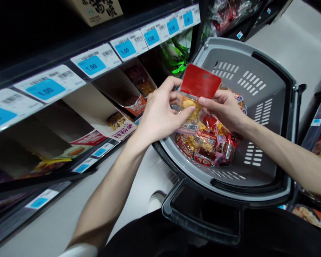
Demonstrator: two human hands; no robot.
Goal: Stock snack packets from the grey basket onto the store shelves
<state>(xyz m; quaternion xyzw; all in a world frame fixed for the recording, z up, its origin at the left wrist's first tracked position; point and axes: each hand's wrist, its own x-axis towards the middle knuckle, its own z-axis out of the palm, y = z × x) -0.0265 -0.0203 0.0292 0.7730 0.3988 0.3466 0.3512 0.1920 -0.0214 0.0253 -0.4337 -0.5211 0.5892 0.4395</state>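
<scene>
Shelf unit point(96, 36): 1 beside the basket, on its left; black, at least 2 levels in view.
Basket point(230, 55): 1, grey, slotted walls; probably stiff.
Cardboard box point(96, 12): 1 in view, up and to the left of the basket, partly cut off.
Display cartons: at least 3, low and left of the basket; 1 with purple lettering point(124, 130), 1 orange point(136, 106), 1 red point(88, 137).
Snack pile point(208, 148): inside the basket, toward the left; more than 4 small packets, overlapping too much for an exact count.
Basket handle point(200, 226): 1 black loop in view, on the near side of the basket.
Left hand point(162, 110): 1, above the left rim of the basket; fingers curled behind the held packet, thumb pressed on the clear front.
Right hand point(227, 110): 1, over the basket; fingers behind the red header, thumb at its lower edge, pinching.
Held packet point(188, 103): apparently 1, between the 2 hands, above the left part of the basket; yellow contents, barcode low down. Likely light, soft and a little slippery, with contents perhaps easily crushed; best held by the edges or header, without squeezing the middle.
Red header point(199, 82): 1, above the basket; flat, likely stiffer than the pouch, so a firmer grip.
Price tags point(95, 60): 7 along the upper shelf edge, left of the basket; marked 1.00 where legible.
Hang hole point(204, 76): 1, in the header, over the basket; too small for a grip.
</scene>
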